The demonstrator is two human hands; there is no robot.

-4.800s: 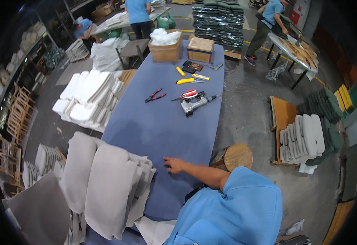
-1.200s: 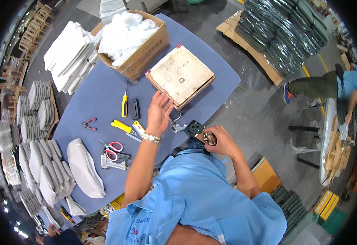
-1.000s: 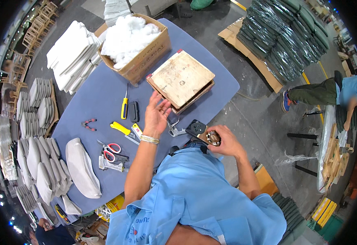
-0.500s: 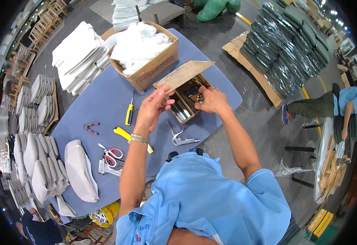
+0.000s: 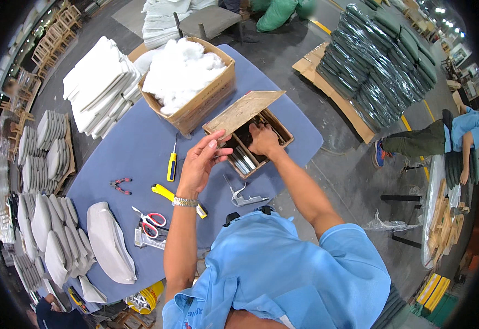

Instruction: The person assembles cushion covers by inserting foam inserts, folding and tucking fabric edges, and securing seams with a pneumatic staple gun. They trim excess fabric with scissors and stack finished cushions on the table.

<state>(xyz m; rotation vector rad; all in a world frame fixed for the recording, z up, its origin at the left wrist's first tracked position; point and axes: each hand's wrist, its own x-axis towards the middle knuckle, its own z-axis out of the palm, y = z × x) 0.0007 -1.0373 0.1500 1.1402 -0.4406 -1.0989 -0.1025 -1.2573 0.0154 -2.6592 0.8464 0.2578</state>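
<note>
A wooden box (image 5: 278, 125) with divided compartments sits on the blue-covered table, its board lid (image 5: 245, 112) tilted over the far-left part. My left hand (image 5: 198, 164), wearing a metal watch band, is beside the lid's near corner. Its fingers are apart, with the fingertips at the lid's edge. My right hand (image 5: 264, 141) reaches down into the right compartment; its fingertips are hidden among dark contents. Shiny metal strips (image 5: 242, 160) lie in the compartment nearer my left hand. Just below the box is a silver air blow gun (image 5: 246, 198).
Left of my arm lie a yellow-handled screwdriver (image 5: 172, 166), pliers (image 5: 121, 186), a yellow cutter (image 5: 164, 191), red-handled scissors (image 5: 153, 222) and a grey cushion (image 5: 110, 241). A carton (image 5: 206, 98) of white stuffing stands behind the box. Another person (image 5: 464, 134) works at the far right.
My right hand has gone deeper into the compartment, and the round dark item at its fingers is now hidden. My left hand's fingers have spread at the lid's corner.
</note>
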